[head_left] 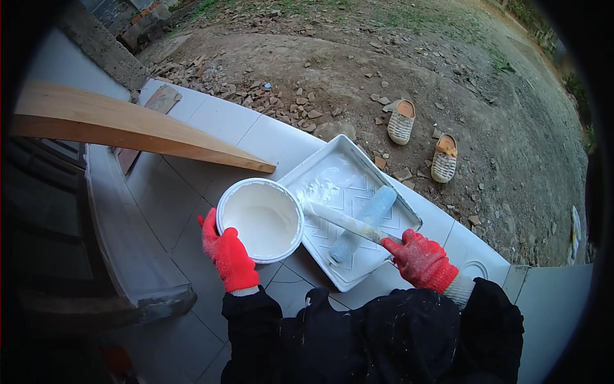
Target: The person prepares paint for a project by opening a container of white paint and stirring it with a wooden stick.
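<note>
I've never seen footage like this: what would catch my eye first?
Probably the bright red gloves: the left hand is against a white bucket, the right hand grips a pale stick. Right of the bucket lies a white tray with a blue roller; beyond sit two clogs.

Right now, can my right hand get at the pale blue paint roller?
Probably yes: the pale blue paint roller lies in the paint tray close to your right hand, its far end uncovered. But that hand holds a paint-smeared stick, which crosses over the roller's middle.

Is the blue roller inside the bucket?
No, the blue roller lies in the white tray beside the bucket.
</note>
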`<control>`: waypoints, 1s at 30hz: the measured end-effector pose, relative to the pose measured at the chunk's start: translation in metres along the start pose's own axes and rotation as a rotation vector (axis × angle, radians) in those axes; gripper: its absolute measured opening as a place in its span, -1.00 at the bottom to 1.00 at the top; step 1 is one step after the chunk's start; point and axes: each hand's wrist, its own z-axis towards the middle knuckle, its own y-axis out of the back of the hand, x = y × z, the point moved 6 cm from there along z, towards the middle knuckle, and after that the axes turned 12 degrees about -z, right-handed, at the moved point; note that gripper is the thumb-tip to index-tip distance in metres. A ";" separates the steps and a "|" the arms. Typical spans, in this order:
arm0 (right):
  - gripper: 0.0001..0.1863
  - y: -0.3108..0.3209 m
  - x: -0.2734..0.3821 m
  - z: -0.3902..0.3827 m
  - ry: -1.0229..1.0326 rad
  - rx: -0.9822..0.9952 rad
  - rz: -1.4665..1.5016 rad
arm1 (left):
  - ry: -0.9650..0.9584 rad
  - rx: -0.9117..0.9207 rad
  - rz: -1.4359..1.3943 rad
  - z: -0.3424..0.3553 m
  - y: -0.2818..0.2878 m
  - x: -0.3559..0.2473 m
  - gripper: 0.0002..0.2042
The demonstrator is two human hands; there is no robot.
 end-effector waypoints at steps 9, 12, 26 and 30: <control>-0.61 0.011 -0.032 0.015 -0.212 -0.098 -0.017 | 0.034 -0.027 0.002 0.002 0.006 -0.002 -0.45; -0.61 0.010 -0.005 0.017 -0.067 -0.002 -0.032 | 0.030 -0.012 -0.013 0.005 0.008 -0.001 -0.45; -0.60 0.041 -0.030 0.012 -0.141 0.055 -0.112 | 0.127 -0.101 -0.134 0.029 0.058 0.005 -0.40; -0.61 0.033 -0.006 0.035 -0.094 -0.001 -0.176 | 0.150 -0.141 -0.132 0.041 0.087 0.005 -0.35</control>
